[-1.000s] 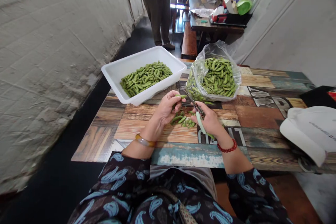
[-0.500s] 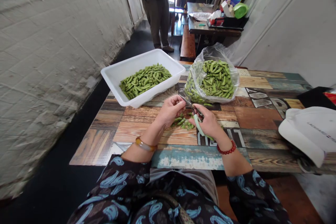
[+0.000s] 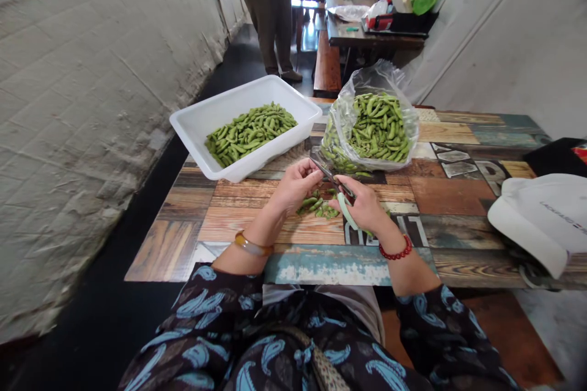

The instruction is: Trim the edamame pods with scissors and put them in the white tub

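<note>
My right hand (image 3: pixel 364 204) is closed around a pair of scissors (image 3: pixel 347 212) with pale green handles, its dark blades pointing away to the upper left. Close by the blade tips, the fingers of my left hand (image 3: pixel 296 183) are pinched together; whatever they grip is hidden. Beneath both hands, a small pile of green bean pods and trimmed bits (image 3: pixel 314 204) lies on the table. Beyond my left hand, a white plastic tub (image 3: pixel 192 125) contains many pods. A clear plastic bag (image 3: pixel 337 125), filled with more pods, stands open beyond my right hand.
The table (image 3: pixel 275 229) has a patchwork wood-plank top. A white cap (image 3: pixel 541 211) rests at its right end. A rough white wall (image 3: pixel 92 91) runs along the left. A person (image 3: pixel 268 18) stands past the table, near another table (image 3: pixel 339 27) and a bench (image 3: pixel 326 67).
The view has dipped slightly, so the tub, bag and table sit higher in the picture. Both hands keep nearly the same pose, with the scissors still in my right hand.
</note>
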`<state>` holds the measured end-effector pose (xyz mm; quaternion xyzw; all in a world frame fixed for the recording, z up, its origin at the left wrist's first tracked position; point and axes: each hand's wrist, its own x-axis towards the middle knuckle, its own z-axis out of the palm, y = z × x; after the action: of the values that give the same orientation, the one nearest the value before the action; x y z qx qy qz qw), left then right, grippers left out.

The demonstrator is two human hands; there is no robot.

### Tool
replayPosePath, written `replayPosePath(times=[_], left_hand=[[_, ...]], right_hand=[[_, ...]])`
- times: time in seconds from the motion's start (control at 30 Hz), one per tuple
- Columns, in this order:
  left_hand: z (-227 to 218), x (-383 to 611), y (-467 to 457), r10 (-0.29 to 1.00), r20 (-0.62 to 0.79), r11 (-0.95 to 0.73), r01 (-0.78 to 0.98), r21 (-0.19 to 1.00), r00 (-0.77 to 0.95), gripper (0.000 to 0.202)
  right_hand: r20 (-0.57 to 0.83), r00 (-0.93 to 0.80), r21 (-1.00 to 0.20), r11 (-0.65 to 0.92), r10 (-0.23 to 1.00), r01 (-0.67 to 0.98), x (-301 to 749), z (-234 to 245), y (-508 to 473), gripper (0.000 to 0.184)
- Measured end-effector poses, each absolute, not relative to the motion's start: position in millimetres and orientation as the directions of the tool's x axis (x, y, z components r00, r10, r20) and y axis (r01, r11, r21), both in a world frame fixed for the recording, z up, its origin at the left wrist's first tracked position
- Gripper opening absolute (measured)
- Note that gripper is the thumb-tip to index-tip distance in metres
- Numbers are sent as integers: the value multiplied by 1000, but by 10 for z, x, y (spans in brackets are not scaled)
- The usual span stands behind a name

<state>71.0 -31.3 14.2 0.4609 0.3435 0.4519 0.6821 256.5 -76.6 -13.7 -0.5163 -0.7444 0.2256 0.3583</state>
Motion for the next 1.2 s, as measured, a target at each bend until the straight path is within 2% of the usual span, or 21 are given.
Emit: replayPosePath(times=[0.2, 0.37, 0.43, 0.5, 0.57, 0.63, 0.77, 0.9, 1.0, 1.1, 1.2], left_hand=[[221, 698, -312, 923, -100, 213, -276, 937, 371, 22], [289, 532, -256, 929, -51, 138, -216, 967, 366, 9], [285, 422, -239, 917, -54, 97, -88, 991, 396, 11], [247, 317, -234, 878, -57, -7, 130, 991, 476, 12], [181, 246, -241, 839, -55, -162, 345, 925, 542, 11], [107, 223, -255, 828, -49, -276, 481, 832, 559, 9], [27, 282, -295, 820, -57, -368, 600, 711, 570, 8], [57, 342, -338, 812, -25, -420, 613, 669, 583, 6], [94, 358, -354, 823, -1, -392, 568, 724, 569, 8], [126, 358, -345, 862, 7, -264, 437, 860, 506, 6], [150, 351, -324, 917, -40, -19, 145, 989, 397, 14]], right_hand=[[305, -200, -743, 364, 931, 562, 2585, -153, -746, 48], [214, -72, -835, 221, 974, 504, 2631, -169, -719, 54], [192, -23, -862, 180, 981, 474, 2657, -179, -710, 57], [189, 9, -875, 164, 982, 455, 2675, -188, -703, 59], [187, 23, -882, 157, 982, 445, 2681, -194, -697, 59], [183, 16, -883, 157, 983, 442, 2678, -200, -692, 59], [177, 0, -880, 158, 984, 448, 2670, -218, -685, 60], [175, -1, -879, 157, 985, 450, 2662, -236, -684, 60], [185, -3, -878, 167, 983, 448, 2651, -241, -686, 60], [201, -1, -877, 181, 980, 445, 2642, -236, -689, 59], [205, -5, -874, 185, 979, 449, 2631, -221, -700, 58]])
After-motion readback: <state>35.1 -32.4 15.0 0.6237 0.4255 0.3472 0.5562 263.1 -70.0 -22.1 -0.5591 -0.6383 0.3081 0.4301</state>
